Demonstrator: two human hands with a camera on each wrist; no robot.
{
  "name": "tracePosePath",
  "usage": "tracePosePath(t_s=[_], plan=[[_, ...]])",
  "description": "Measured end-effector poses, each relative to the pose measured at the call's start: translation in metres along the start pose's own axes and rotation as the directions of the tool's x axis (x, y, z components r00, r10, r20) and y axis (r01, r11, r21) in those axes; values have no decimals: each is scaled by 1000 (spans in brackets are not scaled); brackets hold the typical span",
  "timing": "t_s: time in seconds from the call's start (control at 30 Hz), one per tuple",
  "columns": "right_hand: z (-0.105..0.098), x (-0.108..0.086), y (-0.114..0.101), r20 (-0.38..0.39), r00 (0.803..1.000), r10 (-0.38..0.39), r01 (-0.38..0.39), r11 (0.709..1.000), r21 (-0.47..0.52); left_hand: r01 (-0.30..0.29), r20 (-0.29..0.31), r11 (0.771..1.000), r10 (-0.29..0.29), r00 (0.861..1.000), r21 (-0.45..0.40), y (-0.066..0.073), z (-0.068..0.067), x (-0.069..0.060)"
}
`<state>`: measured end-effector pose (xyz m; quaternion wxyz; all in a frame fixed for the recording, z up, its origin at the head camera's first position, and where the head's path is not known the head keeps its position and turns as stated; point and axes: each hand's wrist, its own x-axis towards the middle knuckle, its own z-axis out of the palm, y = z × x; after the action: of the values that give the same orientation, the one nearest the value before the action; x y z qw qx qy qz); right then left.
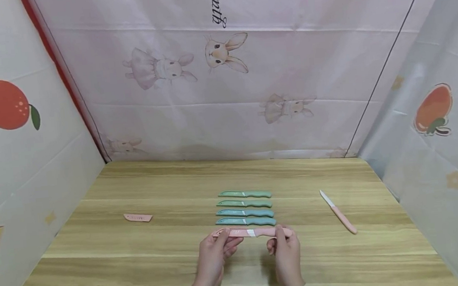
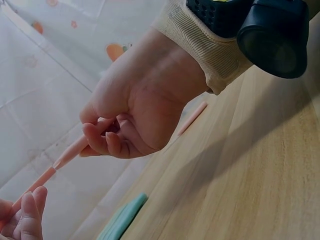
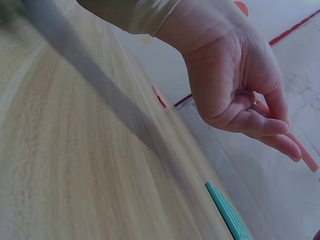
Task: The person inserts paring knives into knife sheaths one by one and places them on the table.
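Near the front middle of the table, a pink paring knife [image 1: 264,232] is held level, its blade mostly inside a pink sheath [image 1: 238,232]. A short white strip of blade shows between sheath and handle. My left hand [image 1: 215,257] pinches the sheath's tip end with thumb and fingers. My right hand [image 1: 288,252] grips the end of the handle. In the left wrist view, the right hand [image 2: 145,100] curls its fingers round the handle [image 2: 72,151]. The right wrist view has the left hand [image 3: 235,75] pinching the sheath [image 3: 305,155].
Just beyond the hands, two blue sheathed knives [image 1: 246,221] and two green sheathed knives [image 1: 245,203] lie in parallel rows. A bare pink knife [image 1: 341,217] lies at the right. An empty pink sheath [image 1: 138,217] lies at the left. Printed cloth walls [image 1: 195,132] surround the wooden table.
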<state>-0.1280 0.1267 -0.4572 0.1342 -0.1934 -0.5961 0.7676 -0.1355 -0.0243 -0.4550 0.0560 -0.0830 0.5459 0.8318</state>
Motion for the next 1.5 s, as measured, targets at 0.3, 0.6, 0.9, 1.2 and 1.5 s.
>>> tracePosePath(t_s=[0.3,0.6,0.9,1.2,1.5], plan=[[0,0,5,-1,1000,-3,3,1000,-19,2,8,1000,-2,1000,-13,-1,1,-1],[0,0,6,4,1000,27,-26,999,-24,3,10,1000,-3,1000,-7,-4,3,-2],[-6,5,7,95,994,56,-60,997,39,10,50,998,-13,999,63,-2,1,2],[-14,15,-1,69,997,39,-40,999,24,-46,-89,996,53,995,76,1,-5,8],[-18,20,-1,-4,1000,26,-26,999,20,-188,-210,939,254,944,288,0,-12,16]])
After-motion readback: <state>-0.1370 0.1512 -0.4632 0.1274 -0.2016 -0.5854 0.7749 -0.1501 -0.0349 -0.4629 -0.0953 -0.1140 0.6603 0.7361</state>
